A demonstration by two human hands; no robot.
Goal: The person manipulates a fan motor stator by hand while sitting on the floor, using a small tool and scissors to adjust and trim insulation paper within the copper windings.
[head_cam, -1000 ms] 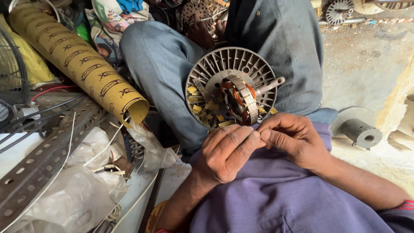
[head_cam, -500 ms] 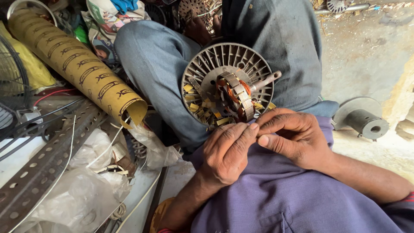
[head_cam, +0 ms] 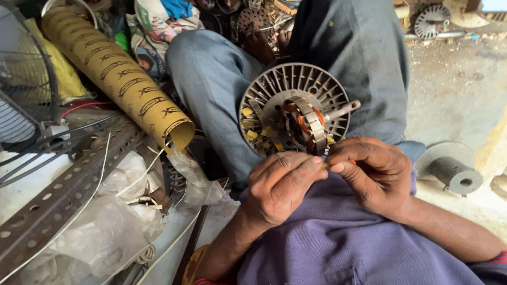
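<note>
A round finned fan-motor housing [head_cam: 274, 87] stands on edge against my purple-clad knee [head_cam: 338, 243], its copper-wound stator [head_cam: 303, 121] and steel shaft [head_cam: 343, 110] facing me. My left hand [head_cam: 282, 184] and my right hand [head_cam: 375, 171] meet just below the stator, fingertips pinched together on a small yellowish insulation strip [head_cam: 328, 164]. Most of the strip is hidden by the fingers. Behind the motor sits another person in grey trousers [head_cam: 211, 84] and a grey shirt.
A yellow patterned paper roll [head_cam: 116, 74] leans at the left beside a fan guard [head_cam: 21, 79]. A perforated metal angle bar [head_cam: 63, 195], wires and clear plastic bags [head_cam: 105, 232] lie lower left. A metal spool [head_cam: 449, 171] rests on the concrete floor at right.
Both hands have stayed pinched together below the stator with small finger shifts. The view has shifted slightly.
</note>
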